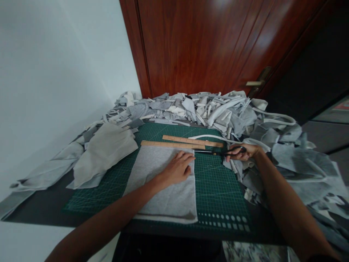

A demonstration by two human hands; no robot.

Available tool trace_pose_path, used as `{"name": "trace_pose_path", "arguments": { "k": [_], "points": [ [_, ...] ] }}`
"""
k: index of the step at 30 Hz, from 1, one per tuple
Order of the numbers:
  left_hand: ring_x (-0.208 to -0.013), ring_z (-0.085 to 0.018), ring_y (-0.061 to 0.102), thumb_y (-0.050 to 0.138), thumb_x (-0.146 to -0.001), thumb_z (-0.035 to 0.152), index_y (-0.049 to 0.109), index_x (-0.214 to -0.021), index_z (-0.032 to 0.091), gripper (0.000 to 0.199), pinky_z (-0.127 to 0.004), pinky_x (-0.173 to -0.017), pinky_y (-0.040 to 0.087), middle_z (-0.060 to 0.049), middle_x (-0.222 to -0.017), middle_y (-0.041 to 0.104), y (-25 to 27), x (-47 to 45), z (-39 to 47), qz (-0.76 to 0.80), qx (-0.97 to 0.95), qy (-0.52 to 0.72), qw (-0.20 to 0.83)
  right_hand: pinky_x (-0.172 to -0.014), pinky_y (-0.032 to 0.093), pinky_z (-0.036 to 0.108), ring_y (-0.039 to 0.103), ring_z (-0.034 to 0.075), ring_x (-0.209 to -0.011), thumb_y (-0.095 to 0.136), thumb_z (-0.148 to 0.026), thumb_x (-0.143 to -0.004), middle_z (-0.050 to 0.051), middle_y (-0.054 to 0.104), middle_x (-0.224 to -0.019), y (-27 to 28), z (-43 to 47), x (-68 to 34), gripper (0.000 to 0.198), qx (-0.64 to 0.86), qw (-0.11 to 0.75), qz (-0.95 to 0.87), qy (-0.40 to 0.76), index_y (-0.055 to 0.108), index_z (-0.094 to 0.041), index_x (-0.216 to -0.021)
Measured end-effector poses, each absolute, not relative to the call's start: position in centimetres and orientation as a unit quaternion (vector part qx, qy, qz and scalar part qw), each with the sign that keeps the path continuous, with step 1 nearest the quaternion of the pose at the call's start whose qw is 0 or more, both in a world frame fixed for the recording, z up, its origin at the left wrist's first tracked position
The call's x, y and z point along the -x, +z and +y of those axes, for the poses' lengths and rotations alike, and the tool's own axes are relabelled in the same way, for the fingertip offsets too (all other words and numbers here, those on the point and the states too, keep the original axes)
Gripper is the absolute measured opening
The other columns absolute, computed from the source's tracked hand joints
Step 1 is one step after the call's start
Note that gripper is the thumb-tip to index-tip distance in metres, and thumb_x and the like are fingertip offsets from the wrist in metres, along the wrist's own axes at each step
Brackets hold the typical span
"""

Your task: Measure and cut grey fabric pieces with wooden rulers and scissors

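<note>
Cutting mat (215, 185) bears grey fabric (163, 203), centred, its far edge meeting the near ruler (158, 144). Scissors (214, 153) sit at the far right corner, right hand (244, 153) closed round the handles. Left hand (178, 168) lies spread on the fabric, gripping nothing. Straight cutting probably needs steady pressure, fingers clear of blades.

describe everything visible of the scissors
The scissors look dark, with looped handles, a small pivot and slim, metal-looking blades. The right hand grips the handles; the blades point left, their tips near the upper right corner of the grey cloth, over the green mat. How far they open is unclear.
</note>
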State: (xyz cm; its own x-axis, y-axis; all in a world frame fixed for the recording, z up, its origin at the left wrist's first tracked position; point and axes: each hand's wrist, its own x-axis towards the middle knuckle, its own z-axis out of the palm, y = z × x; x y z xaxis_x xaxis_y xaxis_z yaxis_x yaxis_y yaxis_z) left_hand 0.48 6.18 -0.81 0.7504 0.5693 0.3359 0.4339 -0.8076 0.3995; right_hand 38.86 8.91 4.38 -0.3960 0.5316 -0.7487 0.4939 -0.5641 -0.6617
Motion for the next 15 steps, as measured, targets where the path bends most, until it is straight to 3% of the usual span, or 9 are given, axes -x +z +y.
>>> {"name": "trace_pose_path", "arguments": {
  "k": [9, 15],
  "points": [
    [-0.133, -0.027, 0.048, 0.053, -0.092, 0.011, 0.060, -0.137, 0.018, 0.046, -0.047, -0.118, 0.042, -0.009, -0.142, 0.060, -0.67, -0.44, 6.36, 0.271, -0.928, 0.213, 0.144, -0.030, 0.013, 0.014, 0.011, 0.000, -0.039, 0.080, -0.036, -0.074, -0.007, 0.030, -0.051, 4.72, 8.94, -38.40, 0.024, 0.562, 0.037, -0.411, 0.717, 0.072, -0.013, -0.081],
    [-0.132, -0.028, 0.048, 0.054, -0.093, 0.012, 0.059, -0.139, 0.018, 0.047, -0.048, -0.117, 0.043, -0.010, -0.143, 0.059, -0.97, -0.46, 6.33, 0.270, -0.928, 0.219, 0.135, -0.032, 0.012, 0.014, 0.008, 0.001, -0.041, 0.074, -0.037, -0.079, -0.008, 0.029, -0.053, 4.28, 9.45, -38.74, 0.027, 0.537, 0.011, -0.427, 0.728, 0.074, -0.011, -0.088]
  ]
}}
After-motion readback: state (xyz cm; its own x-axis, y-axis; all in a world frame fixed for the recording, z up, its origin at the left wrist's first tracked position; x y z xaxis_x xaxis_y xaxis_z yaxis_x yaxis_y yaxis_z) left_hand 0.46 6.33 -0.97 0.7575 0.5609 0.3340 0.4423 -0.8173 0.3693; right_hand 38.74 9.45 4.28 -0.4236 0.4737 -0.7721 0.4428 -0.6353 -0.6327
